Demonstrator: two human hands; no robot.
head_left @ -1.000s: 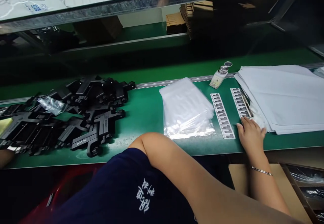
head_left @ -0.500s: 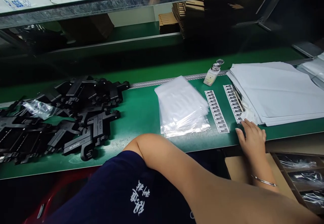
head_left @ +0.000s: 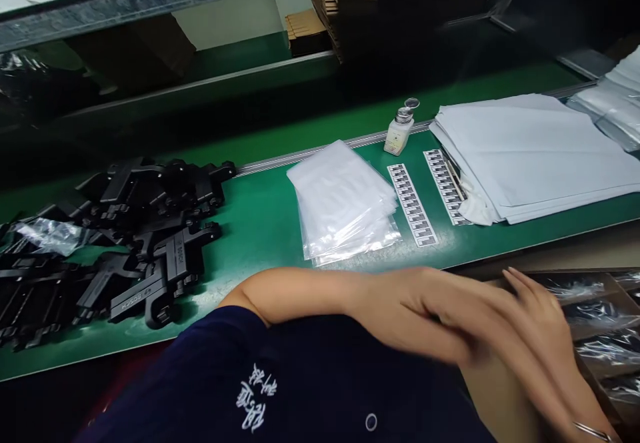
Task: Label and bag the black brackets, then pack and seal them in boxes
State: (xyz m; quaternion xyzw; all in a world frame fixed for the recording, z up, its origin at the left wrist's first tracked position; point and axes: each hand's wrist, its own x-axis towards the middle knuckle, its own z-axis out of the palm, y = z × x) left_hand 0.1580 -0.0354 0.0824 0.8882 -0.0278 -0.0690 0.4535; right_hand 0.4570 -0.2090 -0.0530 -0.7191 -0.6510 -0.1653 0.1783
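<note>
My right hand [head_left: 537, 313], a bracelet at its wrist, hovers below the bench's front edge with its fingers stretched out and nothing in them. It is over the rim of a cardboard box [head_left: 505, 389] beside compartments of bagged parts [head_left: 605, 336]. My left forearm crosses in front of me. My left hand [head_left: 450, 326] is smeared by motion just left of the right hand. On the green bench [head_left: 260, 223] lie two label strips [head_left: 413, 204] and a stack of clear bags [head_left: 345, 203].
A pile of black plastic parts [head_left: 145, 229] covers the bench's left side. A small pump bottle [head_left: 399, 133] stands at the back. A thick stack of white sheets [head_left: 535, 149] lies at the right, with more bags [head_left: 613, 106] beyond. A shelf runs overhead.
My right hand left the right label strip and dropped off the bench toward the box. My left forearm swung to the right. The view shifted right and down.
</note>
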